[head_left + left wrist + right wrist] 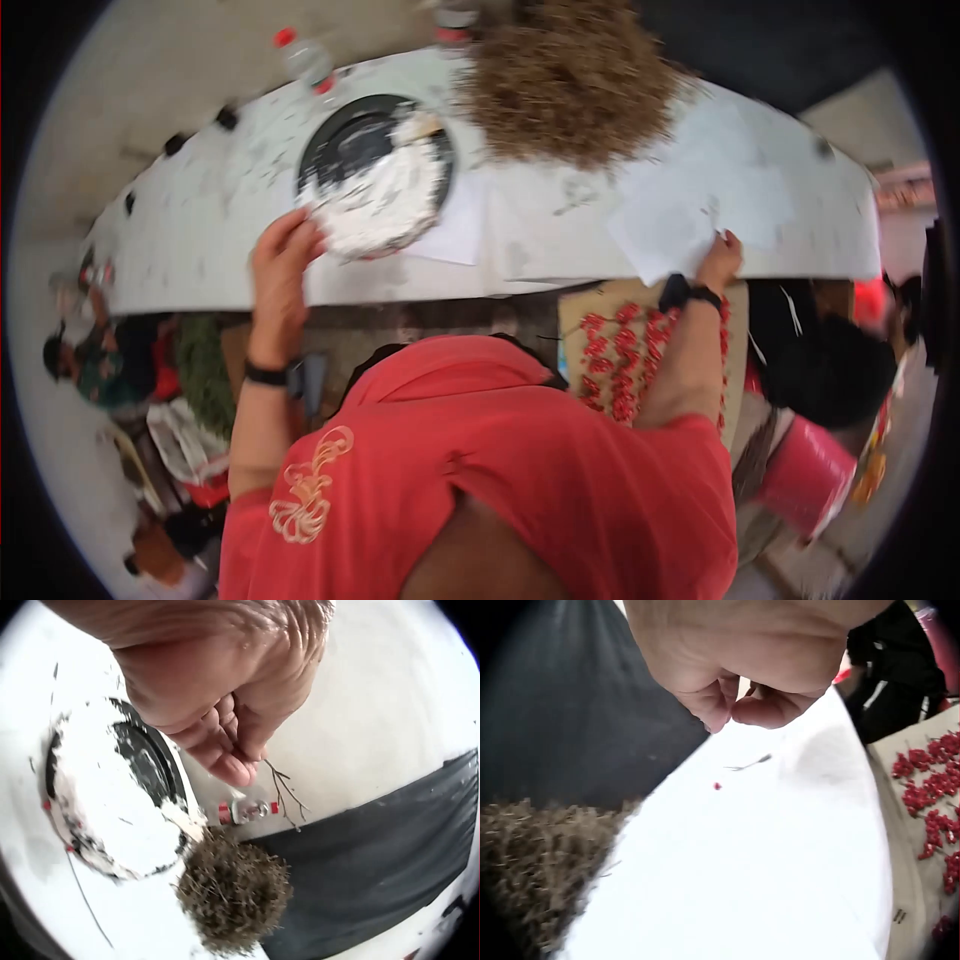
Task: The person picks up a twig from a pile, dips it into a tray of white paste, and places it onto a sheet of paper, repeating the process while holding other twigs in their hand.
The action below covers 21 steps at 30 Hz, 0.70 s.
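Lightly, lest it snap, left hand [217, 697] is pinching a thin dry brown twig [285, 791]; right hand [757, 667] is pressing its grip together.

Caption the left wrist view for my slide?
Left hand pinches a thin twig beside the powder-filled black pan and brown twig heap.

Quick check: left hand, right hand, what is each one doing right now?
Left hand: fingers curled, pinching a thin twig.
Right hand: thumb and fingertip pressed together above the white surface; whether they hold anything cannot be told.
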Each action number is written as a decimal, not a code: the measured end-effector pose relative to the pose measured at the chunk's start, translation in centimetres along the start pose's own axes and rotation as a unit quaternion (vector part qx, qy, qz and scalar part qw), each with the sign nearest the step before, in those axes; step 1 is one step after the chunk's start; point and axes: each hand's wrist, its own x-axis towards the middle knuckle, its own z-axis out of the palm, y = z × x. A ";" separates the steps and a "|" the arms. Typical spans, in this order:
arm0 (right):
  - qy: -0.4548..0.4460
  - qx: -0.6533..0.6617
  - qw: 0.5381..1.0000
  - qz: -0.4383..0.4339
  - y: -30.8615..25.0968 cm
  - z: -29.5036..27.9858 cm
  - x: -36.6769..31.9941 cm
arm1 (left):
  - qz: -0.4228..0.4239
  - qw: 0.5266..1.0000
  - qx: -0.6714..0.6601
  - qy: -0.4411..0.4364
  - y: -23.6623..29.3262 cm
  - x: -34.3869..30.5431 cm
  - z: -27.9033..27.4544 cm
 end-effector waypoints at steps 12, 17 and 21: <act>-0.464 0.284 0.820 -0.178 -39.8 0.8 -31.6 | -0.120 0.894 -0.281 -0.329 1.2 2.3 4.4; -0.528 0.327 0.775 -0.116 -42.5 2.4 -36.9 | -0.112 0.894 -0.256 -0.350 0.2 2.9 -1.0; -0.542 0.338 0.768 -0.057 -44.2 3.3 -39.6 | 0.045 0.943 -0.172 -0.281 1.1 3.4 -7.2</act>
